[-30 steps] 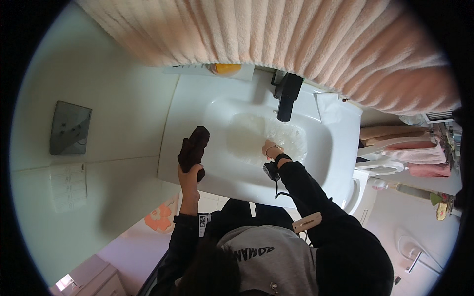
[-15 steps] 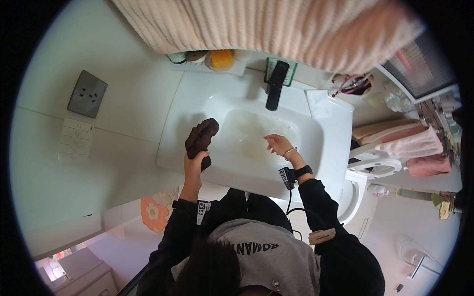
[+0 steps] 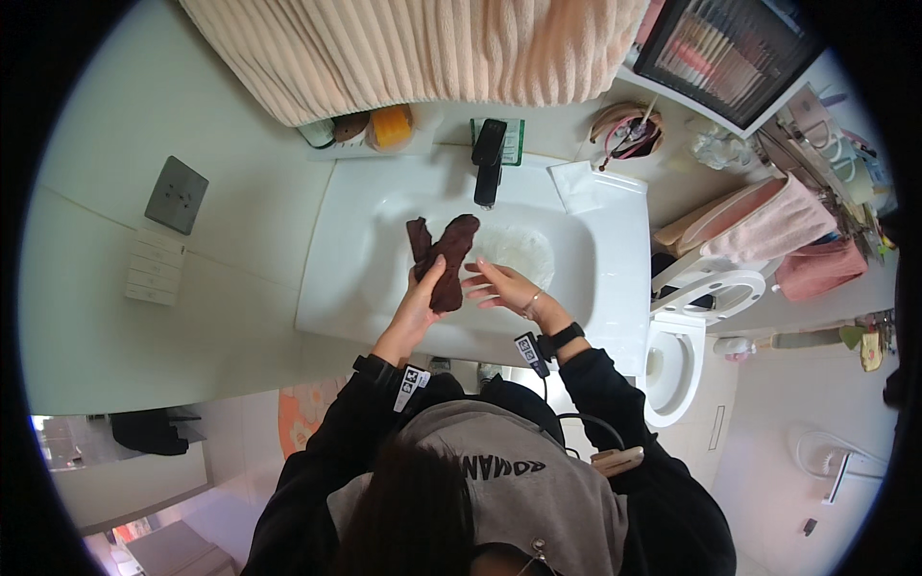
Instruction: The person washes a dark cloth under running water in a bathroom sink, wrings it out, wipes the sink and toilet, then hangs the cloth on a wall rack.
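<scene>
Over the left part of the white washbasin (image 3: 615, 269), my left hand (image 3: 413, 309) grips a dark brown bunched cloth (image 3: 449, 259). The cloth looks damp and folded, with one flap sticking up on its left; its exact kind cannot be made out. Close to the right side of the cloth, my right hand (image 3: 504, 286) is open with its fingers apart and nothing in it. Cloudy, foamy water (image 3: 523, 252) lies in the bowl beyond my right hand. A black faucet (image 3: 488, 173) stands at the basin's back edge, above the cloth.
A ribbed pink towel (image 3: 413, 58) hangs at the back. A white tissue (image 3: 574, 185) lies on the basin's right rim. To the right stand a toilet (image 3: 672, 379) and hanging pink towels (image 3: 768, 226). A grey wall socket (image 3: 177, 195) is at the left.
My left hand has brought the brown cloth rightward, in over the bowl. My right hand has moved to beside the cloth, its fingers spreading. The whole view has shifted.
</scene>
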Action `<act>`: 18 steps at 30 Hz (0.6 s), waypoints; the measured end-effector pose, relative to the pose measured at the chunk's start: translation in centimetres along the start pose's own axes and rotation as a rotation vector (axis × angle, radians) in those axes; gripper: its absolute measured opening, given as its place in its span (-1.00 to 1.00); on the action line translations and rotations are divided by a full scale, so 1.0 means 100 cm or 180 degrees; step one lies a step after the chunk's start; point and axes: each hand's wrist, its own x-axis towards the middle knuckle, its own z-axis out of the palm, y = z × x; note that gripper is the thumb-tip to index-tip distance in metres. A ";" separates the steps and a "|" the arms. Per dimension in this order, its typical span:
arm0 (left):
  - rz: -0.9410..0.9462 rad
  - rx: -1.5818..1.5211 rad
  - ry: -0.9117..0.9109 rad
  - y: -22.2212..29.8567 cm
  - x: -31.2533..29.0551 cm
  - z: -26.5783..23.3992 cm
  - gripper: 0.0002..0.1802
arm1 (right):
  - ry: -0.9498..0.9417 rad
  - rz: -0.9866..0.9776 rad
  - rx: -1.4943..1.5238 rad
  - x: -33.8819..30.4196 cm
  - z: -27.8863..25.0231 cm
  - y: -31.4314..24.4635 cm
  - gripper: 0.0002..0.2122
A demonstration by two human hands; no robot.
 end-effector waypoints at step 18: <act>-0.0538 -0.0301 -0.0422 0.020 -0.003 -0.090 -0.45 | 0.0567 -0.1940 -0.0484 -0.021 0.075 -0.089 -0.73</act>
